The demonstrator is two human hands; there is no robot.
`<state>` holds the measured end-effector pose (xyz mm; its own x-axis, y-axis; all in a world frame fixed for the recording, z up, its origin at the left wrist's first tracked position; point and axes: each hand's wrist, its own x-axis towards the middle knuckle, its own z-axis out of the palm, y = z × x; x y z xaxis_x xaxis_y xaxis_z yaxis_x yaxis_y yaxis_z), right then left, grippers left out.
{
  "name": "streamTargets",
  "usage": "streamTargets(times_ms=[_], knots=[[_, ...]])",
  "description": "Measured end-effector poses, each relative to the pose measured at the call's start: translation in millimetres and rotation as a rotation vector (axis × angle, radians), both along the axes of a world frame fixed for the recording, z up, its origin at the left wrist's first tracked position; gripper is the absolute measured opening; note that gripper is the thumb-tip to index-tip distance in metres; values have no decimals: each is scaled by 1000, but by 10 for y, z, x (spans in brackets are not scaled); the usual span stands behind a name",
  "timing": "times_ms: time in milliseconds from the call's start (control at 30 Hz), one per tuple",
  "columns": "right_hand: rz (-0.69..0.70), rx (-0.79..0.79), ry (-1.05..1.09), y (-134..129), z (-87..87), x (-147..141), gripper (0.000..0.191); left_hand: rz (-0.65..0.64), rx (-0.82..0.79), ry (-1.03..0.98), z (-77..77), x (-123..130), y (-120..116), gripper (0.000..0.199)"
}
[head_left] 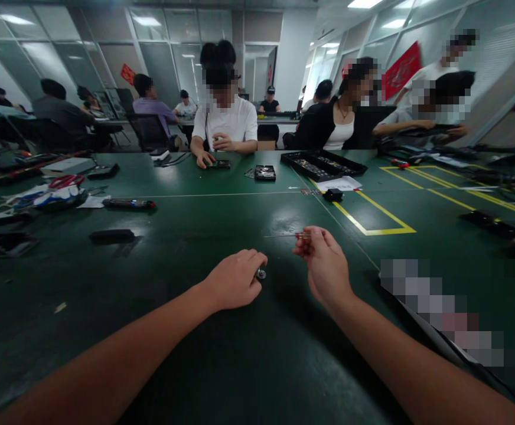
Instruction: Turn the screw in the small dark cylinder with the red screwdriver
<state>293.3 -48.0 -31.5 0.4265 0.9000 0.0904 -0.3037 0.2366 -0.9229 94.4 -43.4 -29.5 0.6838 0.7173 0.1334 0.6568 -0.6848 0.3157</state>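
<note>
Two small pieces are in the person's hands, which sit apart over the green counter (182, 372); twelve o'clock is straight ahead of the person. The left hand (236, 280), between eleven and twelve, has its fingers curled around a small round metal part (261, 274), whose shiny face shows between thumb and forefinger. The right hand (329, 267), at one o'clock, grasps a slender reddish piece (302, 235) in its fingertips, the piece's end sticking out toward the left; what it is exactly cannot be told.

The step in hand looks like fine handling, one piece to each hand, with the two not touching. The next move seems to call for a light, steady pinch and careful turning of the wrists, since both pieces are small enough to slip.

Farther out at one o'clock lies a small black block (333, 195), with a black tray (323, 165) of little parts beyond it. A dark oblong object (112, 236) rests between ten and eleven.
</note>
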Motion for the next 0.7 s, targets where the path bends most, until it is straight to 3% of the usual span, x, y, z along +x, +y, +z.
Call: streamTargets(times_ms=[133, 300, 567, 700], knots=[[12, 6, -11, -7, 2, -14, 34, 1, 22, 113, -54, 20, 9, 43], [24, 4, -13, -17, -3, -35, 36, -56, 82, 209, -96, 18, 89, 30], [42, -4, -24, -38, 26, -42, 33, -16, 16, 58, -114, -56, 118, 20], [44, -9, -30, -42, 45, -42, 32, -16, -20, -30, -159, -93, 148, 26]])
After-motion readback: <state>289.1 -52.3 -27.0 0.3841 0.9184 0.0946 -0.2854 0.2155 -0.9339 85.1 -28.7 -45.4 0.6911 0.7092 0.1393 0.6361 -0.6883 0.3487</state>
